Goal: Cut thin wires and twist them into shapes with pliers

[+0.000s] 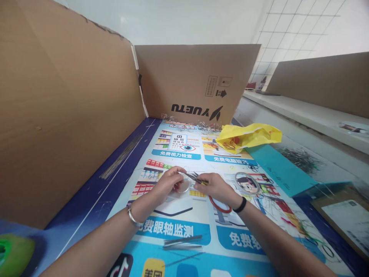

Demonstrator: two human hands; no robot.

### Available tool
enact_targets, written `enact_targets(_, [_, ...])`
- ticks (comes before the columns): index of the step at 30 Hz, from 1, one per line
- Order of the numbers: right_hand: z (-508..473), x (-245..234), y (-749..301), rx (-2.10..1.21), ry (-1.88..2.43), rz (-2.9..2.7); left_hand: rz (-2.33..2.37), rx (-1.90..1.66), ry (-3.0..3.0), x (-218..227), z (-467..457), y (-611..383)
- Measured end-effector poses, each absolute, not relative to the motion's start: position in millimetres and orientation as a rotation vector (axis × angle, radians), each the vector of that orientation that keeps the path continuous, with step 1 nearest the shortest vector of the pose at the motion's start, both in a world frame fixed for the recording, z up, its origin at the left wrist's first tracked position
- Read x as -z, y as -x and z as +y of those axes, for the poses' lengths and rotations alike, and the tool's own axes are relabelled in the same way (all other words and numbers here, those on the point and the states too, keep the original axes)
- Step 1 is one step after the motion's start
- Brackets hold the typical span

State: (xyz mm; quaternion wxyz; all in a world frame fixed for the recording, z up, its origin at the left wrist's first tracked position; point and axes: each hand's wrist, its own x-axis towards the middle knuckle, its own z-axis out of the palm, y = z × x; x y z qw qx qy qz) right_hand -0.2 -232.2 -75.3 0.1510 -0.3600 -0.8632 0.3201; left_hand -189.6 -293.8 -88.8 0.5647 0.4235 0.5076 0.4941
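My right hand (215, 187) is closed around small dark-jawed pliers (198, 179) with some yellow near the handles. Their jaws stand apart and point left, one tip reaching my left fingers. In a pinch, my left hand (170, 181) holds a thin wire loop (186, 191) that hangs below the fingertips. The exact spot where wire, fingers and jaw meet is too small to make out. Under my right hand shows a red ring-shaped piece (220, 207), partly hidden. Several short dark wire pieces (183, 242) lie in front of me on the printed sheet (178, 207).
Cardboard walls (196, 77) stand behind and to the left. Long thin rods (122, 156) lie at left. At right are a yellow bag (253, 136), a turquoise box (284, 169), a tangled wire heap (298, 159) and a clear round roll (247, 183). A green tape roll (14, 252) sits near left.
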Motion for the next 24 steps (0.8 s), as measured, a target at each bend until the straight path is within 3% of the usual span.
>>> enact_targets(24, [-238.2,87.6,7.3,-0.859,1.036,-2.395,1.094,-0.982,-0.857,76.7,-294.8,191.1])
